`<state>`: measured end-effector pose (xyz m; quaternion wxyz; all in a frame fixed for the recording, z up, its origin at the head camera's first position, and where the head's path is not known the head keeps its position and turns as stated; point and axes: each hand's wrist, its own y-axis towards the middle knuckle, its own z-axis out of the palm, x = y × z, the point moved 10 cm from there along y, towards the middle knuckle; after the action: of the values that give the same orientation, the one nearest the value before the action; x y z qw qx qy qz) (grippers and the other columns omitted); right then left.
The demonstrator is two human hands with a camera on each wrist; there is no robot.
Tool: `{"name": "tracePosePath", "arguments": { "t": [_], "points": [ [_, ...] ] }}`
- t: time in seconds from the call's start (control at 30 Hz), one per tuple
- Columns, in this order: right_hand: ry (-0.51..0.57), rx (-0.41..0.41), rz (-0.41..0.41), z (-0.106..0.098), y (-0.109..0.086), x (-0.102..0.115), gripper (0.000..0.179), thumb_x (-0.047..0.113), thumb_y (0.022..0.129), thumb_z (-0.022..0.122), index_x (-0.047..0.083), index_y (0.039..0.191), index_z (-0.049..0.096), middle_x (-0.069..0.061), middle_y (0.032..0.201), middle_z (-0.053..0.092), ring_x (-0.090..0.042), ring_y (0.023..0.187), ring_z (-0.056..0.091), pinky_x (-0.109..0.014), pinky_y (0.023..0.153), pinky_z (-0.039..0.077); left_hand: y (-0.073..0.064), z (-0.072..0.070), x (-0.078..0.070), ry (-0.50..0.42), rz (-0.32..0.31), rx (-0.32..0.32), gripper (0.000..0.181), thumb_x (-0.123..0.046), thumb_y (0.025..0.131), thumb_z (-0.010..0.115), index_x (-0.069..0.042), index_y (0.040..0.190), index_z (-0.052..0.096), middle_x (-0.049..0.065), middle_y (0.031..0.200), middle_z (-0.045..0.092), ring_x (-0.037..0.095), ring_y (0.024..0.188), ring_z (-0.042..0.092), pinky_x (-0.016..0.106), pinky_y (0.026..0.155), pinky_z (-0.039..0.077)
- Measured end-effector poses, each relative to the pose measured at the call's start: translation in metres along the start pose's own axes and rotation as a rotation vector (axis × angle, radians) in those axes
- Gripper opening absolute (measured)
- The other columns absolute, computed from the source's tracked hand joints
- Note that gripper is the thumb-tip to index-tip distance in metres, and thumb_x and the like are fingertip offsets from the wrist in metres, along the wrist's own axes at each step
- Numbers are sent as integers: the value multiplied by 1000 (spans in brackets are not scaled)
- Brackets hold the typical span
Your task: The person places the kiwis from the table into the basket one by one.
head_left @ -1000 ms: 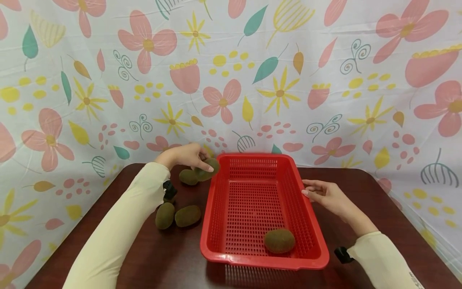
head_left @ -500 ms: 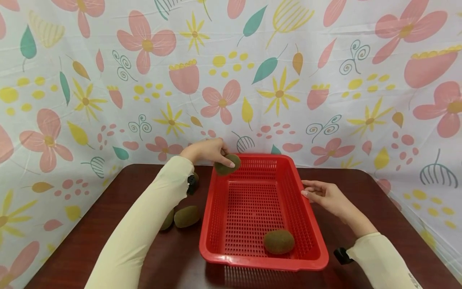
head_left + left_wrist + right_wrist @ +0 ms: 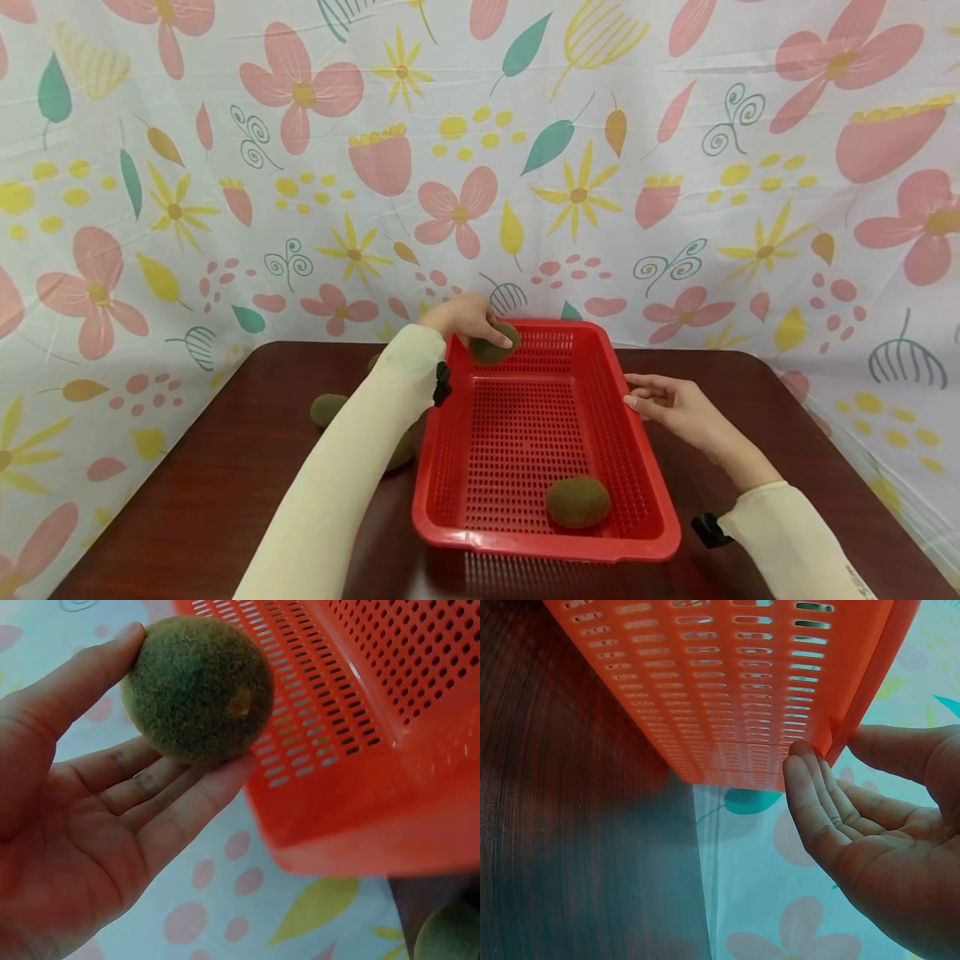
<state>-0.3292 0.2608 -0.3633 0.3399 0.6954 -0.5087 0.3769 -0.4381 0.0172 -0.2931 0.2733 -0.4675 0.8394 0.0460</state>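
My left hand (image 3: 467, 317) pinches a brown fuzzy kiwi (image 3: 497, 345) between thumb and fingertips, over the far left corner of a red plastic basket (image 3: 540, 543). In the left wrist view the kiwi (image 3: 199, 690) shows its pale end spot, with the basket wall just beyond it. One other kiwi (image 3: 577, 502) lies inside the basket near its front right corner. My right hand (image 3: 684, 410) grips the basket's right rim; in the right wrist view the thumb is at the rim and the fingertips touch the perforated outer wall.
Left of the basket, more kiwis lie on the dark wooden table (image 3: 187, 483): one kiwi (image 3: 327, 409) shows well, another kiwi (image 3: 402, 452) is partly behind my left sleeve. A flowered cloth (image 3: 465, 100) hangs behind the table.
My left hand has carried the kiwi rightward from beside the other kiwis, across the basket's left rim. The right hand and the basket have stayed in place.
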Motion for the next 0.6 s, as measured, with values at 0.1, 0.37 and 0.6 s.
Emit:
{"name": "tracePosePath", "arguments": {
  "t": [0.1,0.37,0.6],
  "points": [
    [-2,0,-1,0,0,1,57,21,96,61,-11,139,40,-23,109,63,-18,88,68,-45,79,55,6,7,2,-13,-36,3,30,-29,85,75,-8,69,61,0,60,52,14,57,53,37,70,56],
    [-4,3,2,1,0,3,57,21,96,61,-10,139,40,-22,109,63,-19,89,68,-45,80,55,20,29,12,-52,-147,-11,29,-23,84,76,-1,88,58,9,87,58,20,75,55,37,75,54],
    [-3,-1,3,-1,-1,1,57,20,96,61,-11,139,41,-23,109,64,-18,88,68,-45,80,55,30,52,29,-6,-264,-7,64,-29,86,74,1,135,45,13,126,53,21,103,53,33,88,48]
  ]
}}
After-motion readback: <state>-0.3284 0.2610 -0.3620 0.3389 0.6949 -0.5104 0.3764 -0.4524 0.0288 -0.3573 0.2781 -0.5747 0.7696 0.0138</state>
